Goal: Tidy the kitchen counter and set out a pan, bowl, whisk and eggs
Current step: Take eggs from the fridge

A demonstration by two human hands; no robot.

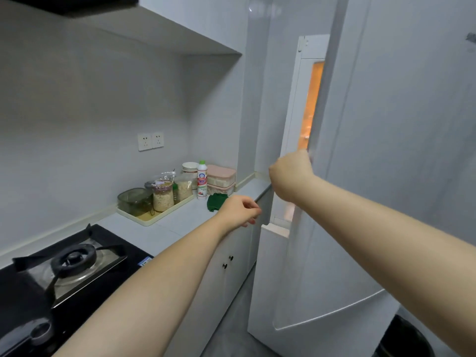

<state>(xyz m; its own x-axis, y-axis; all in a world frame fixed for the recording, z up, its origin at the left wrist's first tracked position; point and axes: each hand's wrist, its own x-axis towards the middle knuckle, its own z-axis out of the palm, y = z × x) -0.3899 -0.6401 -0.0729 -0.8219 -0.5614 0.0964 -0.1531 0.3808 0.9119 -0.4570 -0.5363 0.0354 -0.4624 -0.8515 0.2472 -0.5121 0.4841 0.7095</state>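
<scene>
A white fridge stands at the right, and its upper door (360, 176) is ajar with a narrow orange-lit gap showing inside. My right hand (291, 171) grips the left edge of that door, fingers curled round it. My left hand (239, 210) hovers over the grey counter (175, 222) near its right end, fingers loosely curled and holding nothing. No pan, bowl, whisk or eggs are in sight.
A cream tray (152, 217) with jars and a dark glass container sits by the wall. Beside it are a white bottle (202, 180), stacked pink boxes (221, 179) and a green cloth (216, 200). A gas hob (72, 264) lies at left, a black bin (404, 338) at bottom right.
</scene>
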